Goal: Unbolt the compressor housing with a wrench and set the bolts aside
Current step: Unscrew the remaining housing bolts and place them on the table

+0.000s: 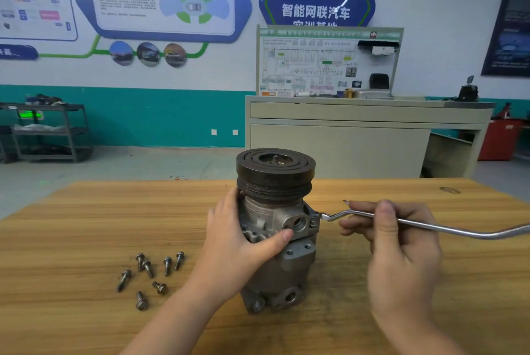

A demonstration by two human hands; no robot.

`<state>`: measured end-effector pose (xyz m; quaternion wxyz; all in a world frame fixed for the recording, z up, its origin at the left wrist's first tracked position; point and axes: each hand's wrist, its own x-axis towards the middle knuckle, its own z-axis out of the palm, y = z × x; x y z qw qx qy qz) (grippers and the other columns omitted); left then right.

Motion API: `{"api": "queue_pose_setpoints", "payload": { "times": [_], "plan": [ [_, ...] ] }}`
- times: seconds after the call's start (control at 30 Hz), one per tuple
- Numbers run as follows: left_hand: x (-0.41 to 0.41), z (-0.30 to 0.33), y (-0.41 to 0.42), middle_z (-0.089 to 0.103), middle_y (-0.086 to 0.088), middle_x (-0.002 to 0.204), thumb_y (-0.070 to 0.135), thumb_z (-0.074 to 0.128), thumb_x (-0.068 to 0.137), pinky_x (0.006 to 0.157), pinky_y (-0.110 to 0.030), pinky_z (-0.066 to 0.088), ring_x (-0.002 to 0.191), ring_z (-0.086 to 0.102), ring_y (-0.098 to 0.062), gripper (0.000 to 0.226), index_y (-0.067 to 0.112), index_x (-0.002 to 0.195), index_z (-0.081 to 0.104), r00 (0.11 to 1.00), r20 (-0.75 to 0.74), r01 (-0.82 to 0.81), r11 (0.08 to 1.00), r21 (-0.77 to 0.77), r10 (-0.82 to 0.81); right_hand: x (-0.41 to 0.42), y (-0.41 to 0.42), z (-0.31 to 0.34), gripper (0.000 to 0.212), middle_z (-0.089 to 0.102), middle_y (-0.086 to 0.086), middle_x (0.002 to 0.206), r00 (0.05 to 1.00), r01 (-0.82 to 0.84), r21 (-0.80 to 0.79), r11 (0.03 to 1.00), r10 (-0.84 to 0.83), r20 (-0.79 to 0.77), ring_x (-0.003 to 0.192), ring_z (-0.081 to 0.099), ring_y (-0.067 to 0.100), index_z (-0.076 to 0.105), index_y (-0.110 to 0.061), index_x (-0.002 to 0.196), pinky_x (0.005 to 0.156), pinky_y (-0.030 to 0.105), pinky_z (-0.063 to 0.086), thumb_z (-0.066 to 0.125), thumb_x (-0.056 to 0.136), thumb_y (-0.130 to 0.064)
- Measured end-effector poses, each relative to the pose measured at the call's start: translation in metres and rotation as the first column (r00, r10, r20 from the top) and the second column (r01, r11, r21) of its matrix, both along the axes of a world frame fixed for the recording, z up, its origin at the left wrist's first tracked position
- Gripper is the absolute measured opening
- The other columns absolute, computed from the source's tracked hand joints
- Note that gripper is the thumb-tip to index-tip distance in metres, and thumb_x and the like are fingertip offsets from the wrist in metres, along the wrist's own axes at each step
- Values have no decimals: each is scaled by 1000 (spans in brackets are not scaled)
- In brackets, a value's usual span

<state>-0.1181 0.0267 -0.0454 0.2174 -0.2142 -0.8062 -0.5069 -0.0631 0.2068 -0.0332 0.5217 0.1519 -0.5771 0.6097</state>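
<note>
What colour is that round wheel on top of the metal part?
The pulley is dark grey to black, seen in the head view.

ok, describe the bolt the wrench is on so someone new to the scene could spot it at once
Find the compressor standing upright on the wooden table, black pulley on top. Follow the wrench in the right hand to its tip at the housing's right flange, just below the pulley. Unlike the seven loose bolts lying to the left, that one is still seated.

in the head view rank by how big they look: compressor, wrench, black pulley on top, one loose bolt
1. compressor
2. wrench, long but thin, running off frame, so its place is unsure
3. black pulley
4. loose bolt, clearly smallest
</note>
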Motion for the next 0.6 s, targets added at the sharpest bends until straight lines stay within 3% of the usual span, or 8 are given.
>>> {"api": "queue_pose_setpoints", "payload": {
  "times": [0.13, 0.2, 0.27, 0.37, 0.43, 0.5, 0.57, 0.6],
  "plan": [
    [0, 0, 0, 56, 21, 122, 69, 74, 60, 99, -43, 47, 121, 49, -14, 81, 40, 129, 44, 1000, -1, 13, 1000, 3, -13, -1, -5, -3, 16, 71, -8, 83, 1000, 26, 112, 993, -27, 11, 67, 70, 15, 59, -42, 90, 65, 32, 58, 49, 93, -54],
    [-1, 0, 0, 57, 19, 122, 68, 75, 60, 99, -44, 47, 121, 50, -16, 81, 38, 130, 45, 1000, -4, 20, 1000, 8, -20, 0, -8, -4, 16, 70, -8, 82, 999, 44, 183, 982, -46, 3, 68, 70, 10, 57, -40, 91, 66, 24, 56, 48, 95, -52],
    [-2, 0, 0, 58, 17, 122, 68, 75, 60, 98, -44, 47, 121, 51, -17, 83, 36, 131, 45, 1000, -10, 22, 1000, 9, -22, 1, -12, -5, 19, 67, -7, 78, 996, 93, 301, 949, -84, -44, 70, 67, 5, 54, -35, 92, 66, 15, 53, 44, 97, -49],
    [0, 1, 1, 58, 19, 120, 70, 73, 59, 97, -44, 47, 119, 50, -15, 80, 38, 128, 46, 1000, -28, 8, 1000, 5, -8, 4, -20, -11, 29, 64, -3, 82, 970, 242, 442, 864, -210, -121, 74, 63, 3, 55, -19, 98, 65, 13, 50, 38, 101, -43],
    [0, 1, 0, 58, 18, 120, 69, 74, 60, 97, -44, 48, 119, 51, -16, 78, 39, 127, 47, 1000, -14, 20, 1000, 13, -20, 6, -25, -14, 13, 65, -2, 82, 984, 175, 316, 933, -158, -78, 73, 62, 5, 51, -27, 98, 65, 15, 49, 40, 100, -35],
    [0, 0, 0, 58, 17, 122, 68, 75, 60, 98, -44, 47, 121, 50, -17, 79, 39, 127, 46, 999, 4, 33, 999, 15, -33, 3, -24, -10, 10, 68, 2, 75, 1000, -24, -42, 999, 24, -6, 58, 59, 12, 44, -28, 95, 56, 18, 47, 41, 96, -19],
    [0, 0, -1, 55, 16, 125, 68, 74, 59, 101, -43, 46, 123, 48, -14, 84, 38, 131, 43, 1000, 15, 26, 1000, 10, -26, -10, -15, 2, 15, 67, 8, 64, 976, -172, -414, 894, 211, 48, 44, 50, 17, 42, -21, 94, 45, 19, 40, 38, 93, -7],
    [0, -1, -1, 53, 17, 126, 69, 73, 58, 102, -41, 45, 124, 45, -11, 86, 38, 132, 42, 1000, 17, 18, 1000, 6, -18, -19, -8, 9, 17, 65, 10, 58, 948, -221, -520, 825, 307, 84, 39, 46, 18, 42, -18, 94, 41, 19, 36, 35, 93, -2]
  ]
}}
